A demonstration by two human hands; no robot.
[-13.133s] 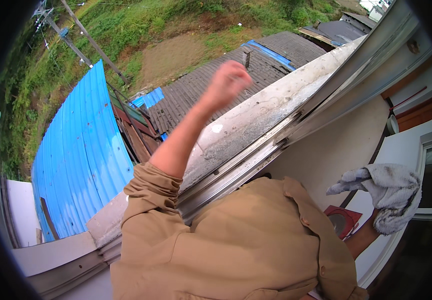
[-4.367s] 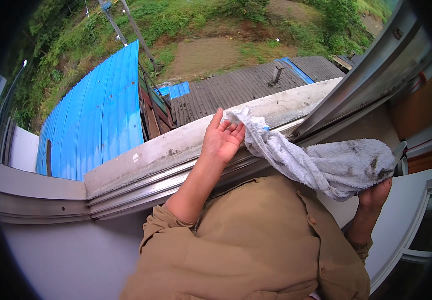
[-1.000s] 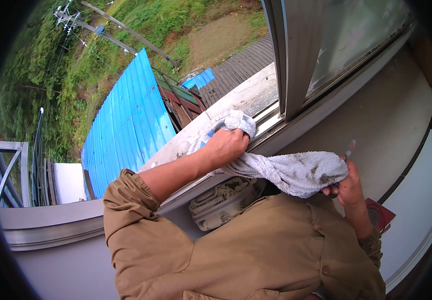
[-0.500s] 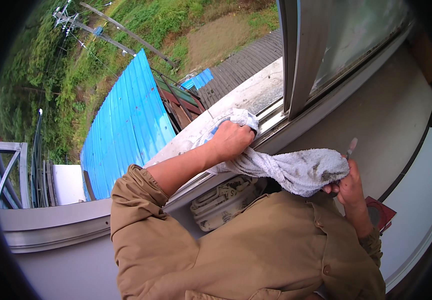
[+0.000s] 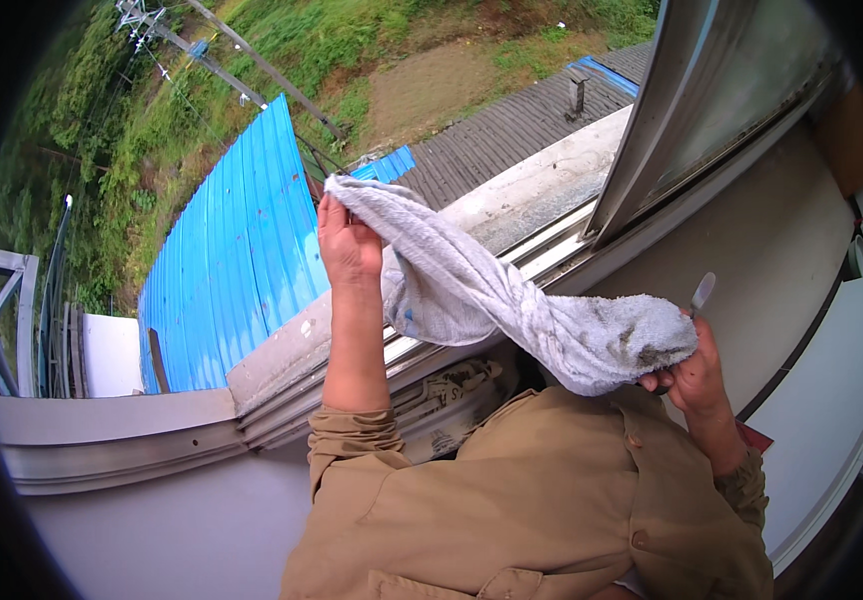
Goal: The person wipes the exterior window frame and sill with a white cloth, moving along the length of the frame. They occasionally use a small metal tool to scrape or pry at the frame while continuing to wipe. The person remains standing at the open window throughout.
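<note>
My left hand [image 5: 350, 242] is raised over the outer sill [image 5: 272, 350], pinching one end of a pale grey terry cloth [image 5: 472, 280]. The cloth runs twisted down to the right, with a loose fold hanging in the middle and dark stains on its bunched right end. My right hand [image 5: 694, 375] grips that end along with a slim tool, whose pale flat tip [image 5: 704, 290] pokes up behind the cloth; the rest is hidden. Below the cloth runs the metal window track [image 5: 552, 258].
A sliding glass window [image 5: 722, 115] stands at the right. Under the sill is a grimy off-white container [image 5: 442, 395], partly hidden by my body. A white board [image 5: 812, 380] lies at the lower right. Outside are a blue corrugated roof [image 5: 222, 260], a grey tiled roof [image 5: 482, 150] and poles.
My left hand has gone from bunched cloth at the track up and leftward, lifting the cloth's end and stretching it out. My right hand stays about in place.
</note>
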